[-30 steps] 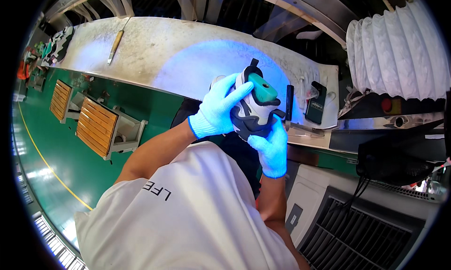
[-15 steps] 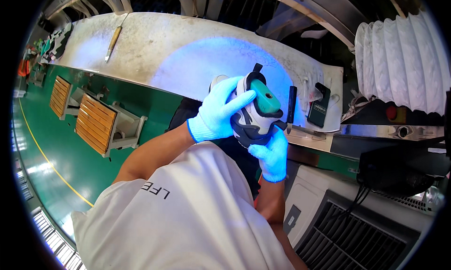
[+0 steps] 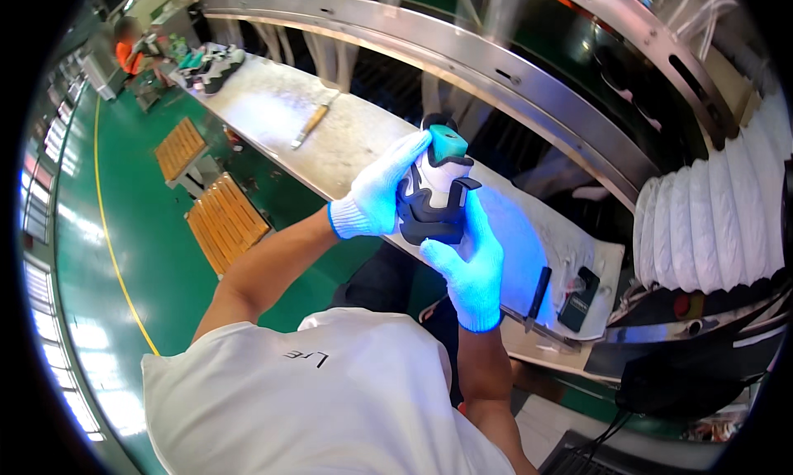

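Observation:
Both my gloved hands hold a grey, white and black sports shoe (image 3: pixel 433 202) above the front part of the bench. A teal shoe last (image 3: pixel 447 144) fills its opening, and its dark heel faces me. My left hand (image 3: pixel 382 186) grips the shoe's left side, thumb up by the collar. On the right side, my right hand (image 3: pixel 472 264) wraps the shoe, with the thumb by the sole at the heel. Bluish light falls on the gloves and shoe. The toe is hidden behind the shoe's upper and the last.
The long pale bench (image 3: pixel 273 95) carries a wooden-handled brush (image 3: pixel 311 125), a black bar-shaped tool (image 3: pixel 539 293), a dark phone (image 3: pixel 580 300) and several shoes (image 3: pixel 219 68) at its far left end. A metal rail (image 3: pixel 462 54) runs behind. Slatted wooden stands (image 3: pixel 225 219) are left; a white ribbed duct (image 3: pixel 714 211) is right.
The shoe has been turned in my hands, so its heel now faces me and the last's top points away. My view has swung, showing more of the bench's far left and a seated person.

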### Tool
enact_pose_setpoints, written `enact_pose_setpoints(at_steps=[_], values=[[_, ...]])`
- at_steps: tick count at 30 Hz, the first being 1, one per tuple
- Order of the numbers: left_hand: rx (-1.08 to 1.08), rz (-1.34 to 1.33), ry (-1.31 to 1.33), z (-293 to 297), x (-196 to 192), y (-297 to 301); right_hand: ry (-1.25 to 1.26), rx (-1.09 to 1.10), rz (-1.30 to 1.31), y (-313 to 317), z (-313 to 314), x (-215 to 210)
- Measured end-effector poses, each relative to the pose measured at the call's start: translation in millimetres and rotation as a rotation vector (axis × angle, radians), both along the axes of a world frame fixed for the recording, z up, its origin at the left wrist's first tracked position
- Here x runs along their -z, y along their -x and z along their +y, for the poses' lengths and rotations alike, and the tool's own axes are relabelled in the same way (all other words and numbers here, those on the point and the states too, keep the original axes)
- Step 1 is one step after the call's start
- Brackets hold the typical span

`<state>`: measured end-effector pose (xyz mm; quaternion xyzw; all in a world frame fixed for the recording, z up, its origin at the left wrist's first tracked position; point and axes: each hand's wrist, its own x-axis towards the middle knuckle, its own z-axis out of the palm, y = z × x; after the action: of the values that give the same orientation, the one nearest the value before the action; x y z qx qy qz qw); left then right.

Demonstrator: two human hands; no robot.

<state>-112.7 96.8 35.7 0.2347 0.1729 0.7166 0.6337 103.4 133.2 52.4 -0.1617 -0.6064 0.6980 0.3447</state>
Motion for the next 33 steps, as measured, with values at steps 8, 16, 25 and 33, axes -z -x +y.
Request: enact_pose_setpoints(at_steps=[8, 16, 25, 33], values=[[-0.214, 0.647, -0.049, -20.8, 32.4, -6.2, -0.276, 0.208, -0.241, 5.2, -28.2, -4.7], [-0.220, 1.094, -0.065, 6.7, 90.0, -47.8, -0.514, 0.440, -0.482, -31.9, -11.5, 44.3], [-0.384, 1.376, -0.172, -5.9, 81.7, -65.4, -0.485, 0.387, -0.422, -57.5, 0.9, 71.1], [-0.416, 1.465, -0.053, 5.5, 77.5, -62.5, -0.401, 0.330, -0.344, -59.2, 28.4, 74.4]])
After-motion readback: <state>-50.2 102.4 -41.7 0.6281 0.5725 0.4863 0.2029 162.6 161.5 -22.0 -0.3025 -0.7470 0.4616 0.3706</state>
